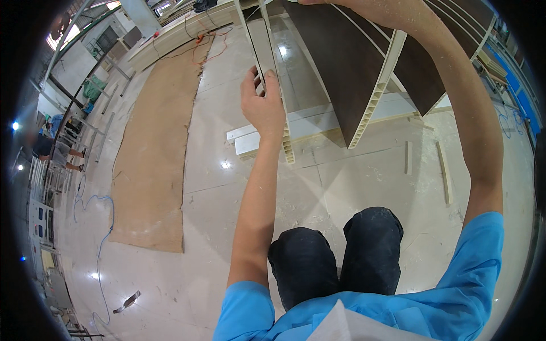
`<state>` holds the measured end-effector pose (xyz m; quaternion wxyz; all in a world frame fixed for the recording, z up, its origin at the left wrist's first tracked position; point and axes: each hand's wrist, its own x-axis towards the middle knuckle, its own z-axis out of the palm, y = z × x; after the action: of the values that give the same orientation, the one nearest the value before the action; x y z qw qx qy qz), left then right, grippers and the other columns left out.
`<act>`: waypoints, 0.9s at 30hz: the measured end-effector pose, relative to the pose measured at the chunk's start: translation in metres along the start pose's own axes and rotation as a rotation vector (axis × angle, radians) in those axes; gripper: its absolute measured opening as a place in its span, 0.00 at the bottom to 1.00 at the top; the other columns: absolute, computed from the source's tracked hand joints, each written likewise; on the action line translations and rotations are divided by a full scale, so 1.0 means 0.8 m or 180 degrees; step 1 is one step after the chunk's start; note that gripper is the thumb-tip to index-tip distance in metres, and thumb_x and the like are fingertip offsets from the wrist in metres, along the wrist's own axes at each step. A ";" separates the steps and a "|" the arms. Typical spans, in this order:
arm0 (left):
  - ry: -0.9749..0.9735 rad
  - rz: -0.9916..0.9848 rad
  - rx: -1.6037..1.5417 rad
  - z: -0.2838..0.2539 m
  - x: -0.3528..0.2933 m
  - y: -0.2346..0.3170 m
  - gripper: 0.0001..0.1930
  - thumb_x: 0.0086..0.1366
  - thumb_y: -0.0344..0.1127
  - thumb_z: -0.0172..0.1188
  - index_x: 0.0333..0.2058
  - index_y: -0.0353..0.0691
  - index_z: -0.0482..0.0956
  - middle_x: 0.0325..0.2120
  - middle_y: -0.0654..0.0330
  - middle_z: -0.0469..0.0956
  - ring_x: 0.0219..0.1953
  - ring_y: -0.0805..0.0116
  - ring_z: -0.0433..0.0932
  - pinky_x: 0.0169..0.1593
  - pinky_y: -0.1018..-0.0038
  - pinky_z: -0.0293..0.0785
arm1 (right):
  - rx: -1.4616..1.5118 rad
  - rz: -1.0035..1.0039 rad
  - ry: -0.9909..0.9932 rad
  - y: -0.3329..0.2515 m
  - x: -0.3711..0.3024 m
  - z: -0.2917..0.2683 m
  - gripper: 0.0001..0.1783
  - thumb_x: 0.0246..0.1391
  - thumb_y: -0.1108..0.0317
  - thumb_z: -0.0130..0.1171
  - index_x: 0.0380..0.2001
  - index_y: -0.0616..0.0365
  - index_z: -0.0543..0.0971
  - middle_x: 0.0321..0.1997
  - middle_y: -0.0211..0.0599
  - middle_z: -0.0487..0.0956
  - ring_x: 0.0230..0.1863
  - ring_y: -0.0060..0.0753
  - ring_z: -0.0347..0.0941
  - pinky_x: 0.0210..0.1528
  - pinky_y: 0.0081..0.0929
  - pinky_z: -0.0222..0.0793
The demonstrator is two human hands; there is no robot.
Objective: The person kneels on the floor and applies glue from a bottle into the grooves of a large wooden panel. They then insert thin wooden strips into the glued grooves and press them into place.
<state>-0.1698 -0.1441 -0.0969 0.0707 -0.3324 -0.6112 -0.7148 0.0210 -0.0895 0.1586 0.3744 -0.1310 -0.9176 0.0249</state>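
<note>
My left hand [263,102] is closed round the long edge of a narrow upright panel [260,42], thumb on one side and fingers on the other. The panel's lower end shows a pale hollow-celled edge. My right arm arches over from the right, and my right hand [364,8] lies across the top of a dark brown panel [335,62]. Most of its fingers are cut off by the upper edge of the picture. This brown panel stands upright with a cream ribbed edge [375,94] facing me.
Another dark panel [418,79] stands to the right. White boards [318,120] lie beneath the panels. Thin wood strips [443,173] and shavings are scattered on the tiled floor [244,210]. Brown sheeting [151,153] covers floor at left, beside a blue hose [105,227]. Another person [54,150] is far left.
</note>
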 end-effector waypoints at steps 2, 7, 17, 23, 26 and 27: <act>-0.0001 0.0024 0.0035 0.000 0.000 0.000 0.26 0.74 0.44 0.65 0.62 0.30 0.80 0.57 0.49 0.83 0.59 0.55 0.84 0.55 0.61 0.85 | 0.0033 -0.0066 -0.0031 -0.001 0.003 0.002 0.27 0.57 0.65 0.77 0.58 0.62 0.84 0.55 0.49 0.87 0.58 0.46 0.83 0.67 0.50 0.77; -0.0009 -0.0010 0.0030 0.000 0.000 0.000 0.26 0.74 0.44 0.65 0.63 0.30 0.80 0.58 0.48 0.83 0.59 0.55 0.83 0.55 0.60 0.85 | 0.0027 -0.0104 -0.0060 0.001 0.005 0.003 0.26 0.57 0.66 0.76 0.58 0.61 0.83 0.56 0.49 0.86 0.58 0.45 0.82 0.67 0.49 0.77; -0.0005 0.0009 0.0047 -0.001 0.000 0.000 0.27 0.74 0.45 0.65 0.63 0.29 0.80 0.57 0.47 0.83 0.59 0.54 0.84 0.55 0.59 0.84 | 0.0093 -0.0071 -0.0096 -0.002 0.011 0.003 0.25 0.58 0.68 0.76 0.58 0.60 0.84 0.56 0.48 0.86 0.56 0.43 0.83 0.65 0.46 0.79; -0.0004 0.0036 0.0042 -0.001 0.000 0.000 0.26 0.74 0.44 0.65 0.62 0.29 0.81 0.57 0.47 0.83 0.58 0.54 0.84 0.55 0.59 0.84 | 0.0038 -0.0104 -0.0142 0.001 0.009 -0.003 0.24 0.58 0.68 0.76 0.57 0.60 0.84 0.56 0.48 0.86 0.56 0.43 0.83 0.64 0.46 0.79; -0.0007 0.0056 0.0050 -0.001 0.000 0.001 0.27 0.74 0.44 0.65 0.62 0.29 0.80 0.57 0.47 0.83 0.59 0.53 0.84 0.55 0.59 0.84 | 0.0043 -0.0230 -0.0086 0.001 0.014 0.000 0.24 0.58 0.68 0.76 0.57 0.60 0.84 0.56 0.48 0.86 0.56 0.43 0.82 0.64 0.46 0.79; -0.0017 0.0029 0.0038 -0.001 0.000 0.001 0.27 0.74 0.45 0.65 0.62 0.29 0.80 0.57 0.47 0.83 0.59 0.53 0.83 0.55 0.59 0.84 | 0.0053 -0.0211 -0.0096 0.001 0.013 -0.001 0.24 0.58 0.68 0.76 0.57 0.60 0.84 0.56 0.48 0.86 0.56 0.43 0.82 0.64 0.46 0.79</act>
<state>-0.1698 -0.1449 -0.0965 0.0742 -0.3367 -0.6141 -0.7099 0.0148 -0.0864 0.1664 0.3622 -0.0971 -0.9268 0.0221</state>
